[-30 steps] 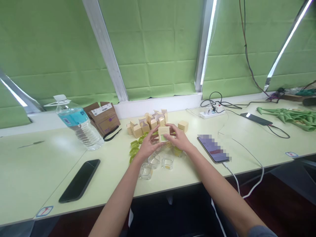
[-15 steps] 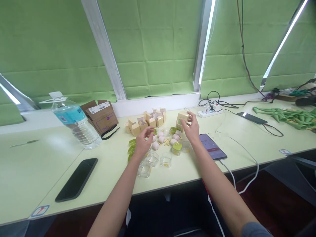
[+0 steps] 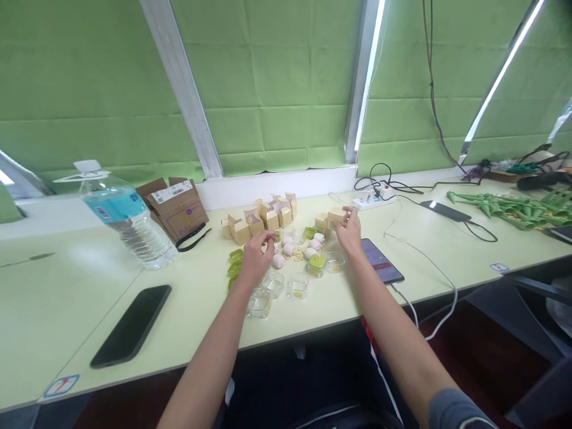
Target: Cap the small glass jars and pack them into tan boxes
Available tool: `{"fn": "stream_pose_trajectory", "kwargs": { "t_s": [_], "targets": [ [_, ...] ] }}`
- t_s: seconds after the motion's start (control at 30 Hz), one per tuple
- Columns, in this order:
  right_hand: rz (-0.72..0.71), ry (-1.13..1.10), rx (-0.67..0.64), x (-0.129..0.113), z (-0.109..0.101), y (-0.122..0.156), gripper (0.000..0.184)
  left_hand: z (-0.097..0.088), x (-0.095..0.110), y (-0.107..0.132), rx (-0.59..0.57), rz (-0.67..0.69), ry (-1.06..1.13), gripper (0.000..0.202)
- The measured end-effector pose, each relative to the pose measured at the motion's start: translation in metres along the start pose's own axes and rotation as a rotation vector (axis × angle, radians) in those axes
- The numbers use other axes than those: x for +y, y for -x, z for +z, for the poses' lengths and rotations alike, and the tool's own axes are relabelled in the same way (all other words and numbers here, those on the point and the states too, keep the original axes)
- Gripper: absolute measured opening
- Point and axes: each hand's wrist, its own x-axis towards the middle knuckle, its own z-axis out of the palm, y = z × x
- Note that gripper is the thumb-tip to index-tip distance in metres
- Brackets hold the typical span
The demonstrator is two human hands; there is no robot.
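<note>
My right hand (image 3: 349,231) has its fingers on a small cream cardboard box (image 3: 336,217), low at the table beside a similar box (image 3: 320,222). My left hand (image 3: 258,257) hovers over the left side of the pile, fingers curved and apart from the thumb, with nothing visible in them. Between the hands lie several pale pink rounded pieces (image 3: 288,249) and thin yellow loops (image 3: 298,255). Clear plastic cups (image 3: 297,286) stand in front, one cup with a green lid (image 3: 317,261) on it. More green lids (image 3: 235,268) lie left, partly behind my left hand.
Several open cream boxes (image 3: 261,220) stand in rows behind the pile. Left are a water bottle (image 3: 129,220), a brown carton (image 3: 174,208) and a black phone (image 3: 131,325). A plugged-in phone (image 3: 381,262), power strip (image 3: 374,199) and green plastic parts (image 3: 504,205) are right.
My right hand has lowered the small box to the table, just right of the other box. My left hand has stayed over the pile, its fingers a little more curled. The view has shifted slightly.
</note>
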Motion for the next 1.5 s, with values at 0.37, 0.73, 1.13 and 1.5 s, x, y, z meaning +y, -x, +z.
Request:
{"fn": "stream_pose_trajectory", "kwargs": {
  "t_s": [0.37,0.73,1.13,1.5],
  "targets": [
    [0.039,0.017,-0.101,-0.003,0.018,0.007,0.054,0.0,0.001,0.0,-0.031,-0.007,-0.025,0.019],
    [-0.031,0.04,-0.132,-0.014,0.011,0.007,0.054,-0.001,-0.003,0.0,-0.109,0.009,-0.033,0.021],
    [-0.325,-0.284,-0.364,-0.069,0.001,0.027,0.022,0.001,-0.005,0.003,-0.186,-0.022,-0.044,0.024],
    [-0.418,-0.184,-0.674,-0.089,-0.004,0.04,0.021,0.002,-0.006,0.002,-0.252,0.0,-0.063,0.021]
  ]
}}
